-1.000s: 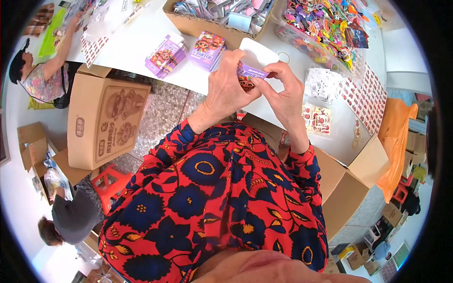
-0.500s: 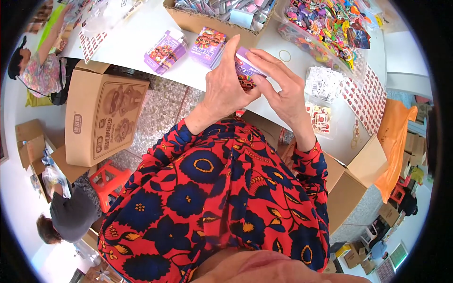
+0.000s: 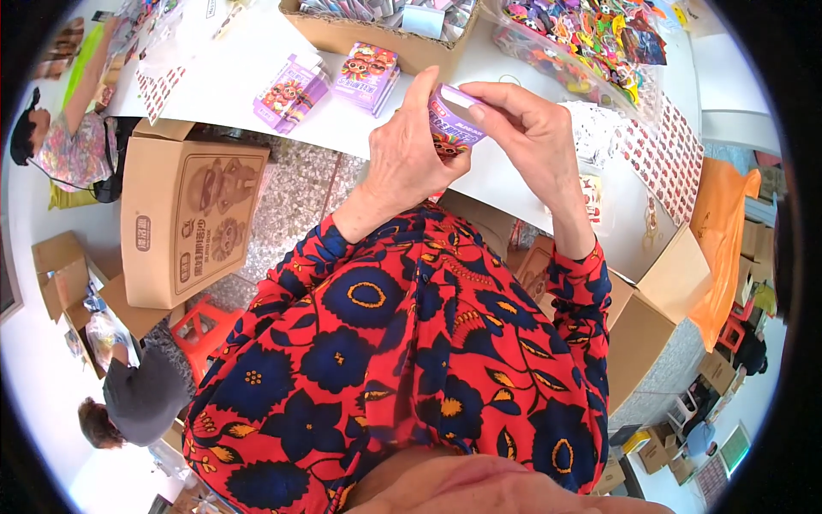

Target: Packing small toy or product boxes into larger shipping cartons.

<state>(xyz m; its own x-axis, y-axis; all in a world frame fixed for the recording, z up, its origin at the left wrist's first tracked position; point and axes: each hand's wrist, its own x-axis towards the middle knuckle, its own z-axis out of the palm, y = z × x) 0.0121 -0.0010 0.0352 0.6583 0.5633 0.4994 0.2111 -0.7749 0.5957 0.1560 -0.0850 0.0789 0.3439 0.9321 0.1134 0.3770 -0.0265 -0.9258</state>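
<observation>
A small purple printed carton [image 3: 451,127] is upright in my left hand [image 3: 401,154], with the thumb along one side and the fingers wrapped round it. Its upper end shows a pale opening or flap. There the thumb and forefinger of my right hand [image 3: 538,141] pinch the edge, the hand reaching in from the right. Just beyond on the white table [image 3: 231,64] lies a stack of purple cartons [image 3: 366,75]. Left of it, more purple cartons [image 3: 291,92] lie fanned and look flattened. What the left palm covers is hidden.
Ahead stands a cardboard box [image 3: 377,43] of small packets, beside a clear bin [image 3: 556,73] of colourful trinkets. Sticker sheets [image 3: 664,158] lie right. Large cartons stand at the left [image 3: 193,214] and right [image 3: 638,317]. Two people are at the left.
My right hand has shifted right and its fingers have drawn back from over the carton to its upper edge, so the carton's end now shows. My left hand keeps its hold.
</observation>
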